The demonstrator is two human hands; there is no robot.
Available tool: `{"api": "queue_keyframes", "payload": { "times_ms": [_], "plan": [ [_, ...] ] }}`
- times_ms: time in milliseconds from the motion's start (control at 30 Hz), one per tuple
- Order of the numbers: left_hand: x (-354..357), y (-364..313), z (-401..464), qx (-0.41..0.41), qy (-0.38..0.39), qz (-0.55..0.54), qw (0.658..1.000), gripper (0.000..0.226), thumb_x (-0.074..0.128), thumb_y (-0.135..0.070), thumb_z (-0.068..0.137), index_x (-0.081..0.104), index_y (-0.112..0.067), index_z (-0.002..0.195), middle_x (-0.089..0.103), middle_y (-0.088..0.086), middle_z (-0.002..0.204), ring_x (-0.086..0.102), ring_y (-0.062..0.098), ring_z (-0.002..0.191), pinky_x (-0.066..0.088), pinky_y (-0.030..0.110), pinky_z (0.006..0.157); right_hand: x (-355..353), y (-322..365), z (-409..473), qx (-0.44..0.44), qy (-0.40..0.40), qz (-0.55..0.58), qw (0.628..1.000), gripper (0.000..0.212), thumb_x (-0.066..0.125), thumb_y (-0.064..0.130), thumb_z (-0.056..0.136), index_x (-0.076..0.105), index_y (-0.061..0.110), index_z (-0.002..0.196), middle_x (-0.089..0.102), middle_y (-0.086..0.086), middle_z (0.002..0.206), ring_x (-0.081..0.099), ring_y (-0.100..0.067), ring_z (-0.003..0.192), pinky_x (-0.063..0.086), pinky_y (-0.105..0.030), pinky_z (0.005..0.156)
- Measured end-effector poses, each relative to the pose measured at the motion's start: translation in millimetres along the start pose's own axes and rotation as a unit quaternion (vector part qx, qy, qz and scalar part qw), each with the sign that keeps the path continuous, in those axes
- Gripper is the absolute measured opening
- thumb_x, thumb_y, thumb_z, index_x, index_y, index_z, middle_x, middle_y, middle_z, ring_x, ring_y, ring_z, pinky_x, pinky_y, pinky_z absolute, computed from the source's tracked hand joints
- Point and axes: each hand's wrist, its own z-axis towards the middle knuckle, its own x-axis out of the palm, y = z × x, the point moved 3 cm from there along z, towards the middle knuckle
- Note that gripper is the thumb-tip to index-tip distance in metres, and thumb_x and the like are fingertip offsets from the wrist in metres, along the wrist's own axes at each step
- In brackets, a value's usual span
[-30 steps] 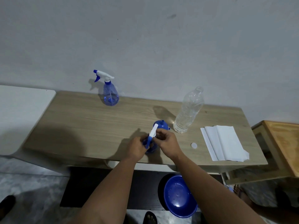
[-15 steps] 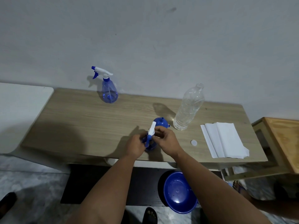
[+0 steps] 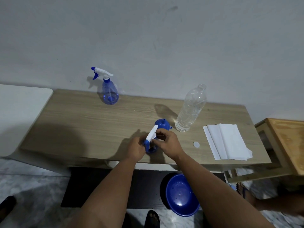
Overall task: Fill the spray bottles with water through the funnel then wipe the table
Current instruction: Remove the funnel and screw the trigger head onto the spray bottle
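Blue spray bottle (image 3: 150, 148) at the table (image 3: 82, 122) edge: my left hand (image 3: 135, 148) grips its body, my right hand (image 3: 167, 142) pinches its white trigger head (image 3: 151, 133).

A plain pale grey wall (image 3: 164, 38) fills the upper half, marked with a few faint smudges and scuffs. Against it stands a light wood-grain worktop (image 3: 82, 122), its front edge in shadow. A white surface with a rounded corner (image 3: 19, 116) sits just beside the worktop's left end, and a varnished wooden table (image 3: 289, 143) adjoins the right end. Below, the floor (image 3: 32, 195) looks like grey marbled tile, with a dark rectangular mat (image 3: 98, 186) under the worktop's front edge. The light is dim and even, casting soft shadows toward the left
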Motion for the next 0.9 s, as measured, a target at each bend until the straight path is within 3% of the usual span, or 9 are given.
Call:
{"api": "queue_keyframes", "payload": {
  "times_ms": [167, 333, 400, 500, 600, 667, 767, 833, 900],
  "plan": [
    [1, 5, -1, -0.027, -0.012, -0.016, 0.999, 0.018, 0.057, -0.005, 0.096, 0.07, -0.007, 0.108, 0.071, 0.011, 0.094, 0.063, 0.024, 0.081, 0.043, 0.032, 0.068, 9, -4, 0, 0.032, -0.077, -0.005, 0.996, 0.029, 0.088, 0.012, 0.075, 0.066, 0.013, 0.094, 0.076, 0.0, 0.093, 0.073, -0.016, 0.086, 0.061, -0.032, 0.078],
    [3, 10, 4, -0.034, -0.01, 0.0, 0.999, 0.015, 0.06, -0.009, 0.087, 0.07, -0.009, 0.098, 0.071, 0.006, 0.083, 0.065, 0.026, 0.074, 0.048, 0.033, 0.062, 6, -5, -4, -0.021, -0.03, 0.02, 0.999, 0.044, 0.081, 0.007, 0.081, 0.07, 0.028, 0.119, 0.078, 0.005, 0.107, 0.074, -0.01, 0.104, 0.058, -0.028, 0.098],
    [8, 22, 12, -0.054, -0.008, 0.01, 0.998, 0.021, 0.063, -0.02, 0.088, 0.069, -0.01, 0.105, 0.072, 0.01, 0.093, 0.069, 0.031, 0.084, 0.054, 0.039, 0.069, 4, -6, -6, -0.031, -0.027, 0.022, 0.999, 0.033, 0.081, 0.006, 0.084, 0.073, 0.025, 0.11, 0.078, 0.005, 0.107, 0.074, -0.013, 0.105, 0.058, -0.033, 0.101],
    [9, 22, 12, -0.053, -0.016, 0.006, 0.998, 0.019, 0.067, -0.018, 0.09, 0.07, -0.006, 0.105, 0.072, 0.015, 0.095, 0.069, 0.036, 0.085, 0.045, 0.032, 0.064, 6, -9, -7, -0.001, -0.056, 0.033, 0.998, 0.027, 0.085, 0.009, 0.08, 0.066, 0.014, 0.098, 0.075, 0.001, 0.098, 0.074, -0.017, 0.097, 0.06, -0.038, 0.094],
    [2, 6, 1, -0.027, -0.017, -0.005, 0.999, 0.003, 0.066, -0.007, 0.09, 0.067, -0.005, 0.09, 0.067, 0.009, 0.076, 0.061, 0.03, 0.067, 0.039, 0.024, 0.052, 7, -5, -7, -0.015, -0.051, 0.029, 0.998, 0.038, 0.083, 0.009, 0.08, 0.069, 0.024, 0.113, 0.076, 0.005, 0.101, 0.073, -0.013, 0.1, 0.059, -0.033, 0.097],
    [1, 3, -1, -0.017, -0.013, -0.009, 1.0, 0.006, 0.064, -0.002, 0.09, 0.068, -0.006, 0.087, 0.063, 0.007, 0.07, 0.055, 0.022, 0.063, 0.037, 0.02, 0.049, 6, -3, -8, -0.037, -0.036, 0.02, 0.998, 0.039, 0.081, 0.009, 0.085, 0.072, 0.033, 0.115, 0.078, 0.007, 0.108, 0.073, -0.013, 0.105, 0.058, -0.036, 0.101],
    [2, -1, -5, -0.011, -0.003, -0.004, 1.0, 0.009, 0.069, -0.004, 0.087, 0.063, -0.01, 0.084, 0.059, 0.002, 0.066, 0.049, 0.01, 0.055, 0.035, 0.011, 0.046, 6, -6, -6, -0.021, -0.038, 0.012, 0.999, 0.023, 0.083, 0.018, 0.084, 0.071, 0.023, 0.103, 0.077, 0.003, 0.101, 0.074, -0.019, 0.1, 0.059, -0.046, 0.096],
    [3, 1, -5, -0.015, -0.001, -0.002, 1.0, 0.008, 0.07, -0.005, 0.087, 0.063, -0.009, 0.085, 0.059, 0.004, 0.07, 0.049, 0.01, 0.055, 0.035, 0.012, 0.045, 7, -6, -5, -0.002, -0.051, 0.007, 0.999, 0.027, 0.084, 0.023, 0.079, 0.065, 0.021, 0.097, 0.075, 0.002, 0.096, 0.073, -0.02, 0.094, 0.059, -0.047, 0.092],
    [4, 2, -5, -0.015, -0.004, -0.003, 1.0, 0.011, 0.069, -0.004, 0.088, 0.061, -0.006, 0.081, 0.057, 0.004, 0.066, 0.048, 0.015, 0.055, 0.034, 0.013, 0.044, 8, -5, -4, -0.01, -0.046, -0.005, 0.999, 0.032, 0.083, 0.021, 0.078, 0.067, 0.022, 0.105, 0.075, 0.005, 0.098, 0.073, -0.016, 0.096, 0.058, -0.045, 0.094]
  ]
}}
